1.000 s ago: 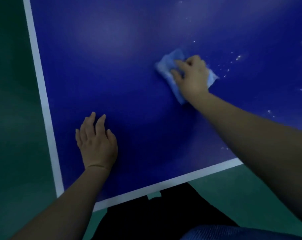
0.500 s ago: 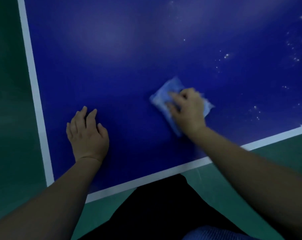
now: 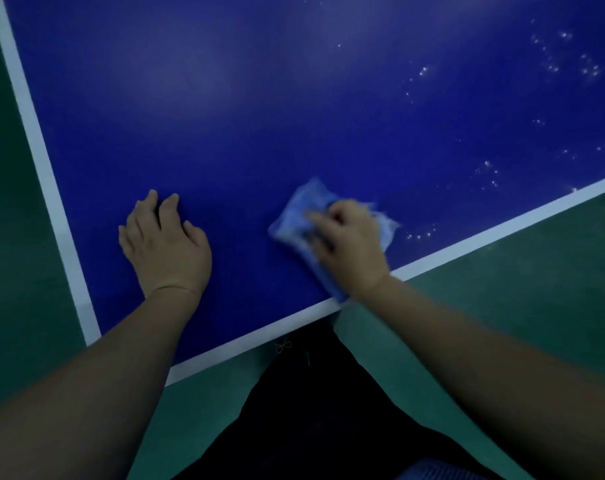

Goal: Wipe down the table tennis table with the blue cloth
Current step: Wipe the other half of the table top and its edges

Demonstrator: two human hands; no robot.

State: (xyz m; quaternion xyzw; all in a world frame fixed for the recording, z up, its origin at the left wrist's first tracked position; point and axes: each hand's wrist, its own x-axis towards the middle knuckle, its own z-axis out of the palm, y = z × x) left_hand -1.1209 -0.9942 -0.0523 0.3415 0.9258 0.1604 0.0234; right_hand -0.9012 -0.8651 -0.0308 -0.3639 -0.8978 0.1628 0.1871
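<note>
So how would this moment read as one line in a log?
step: wiping | right hand: grips blue cloth near table edge | left hand: flat on table | white specks: remain at right

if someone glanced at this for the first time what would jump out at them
First the right hand near the table's near edge, its grip curled on a pale blue cloth that is blurred. Next the left hand, resting flat on the blue top by the corner. Then the white specks scattered over the surface right of the cloth.
</note>
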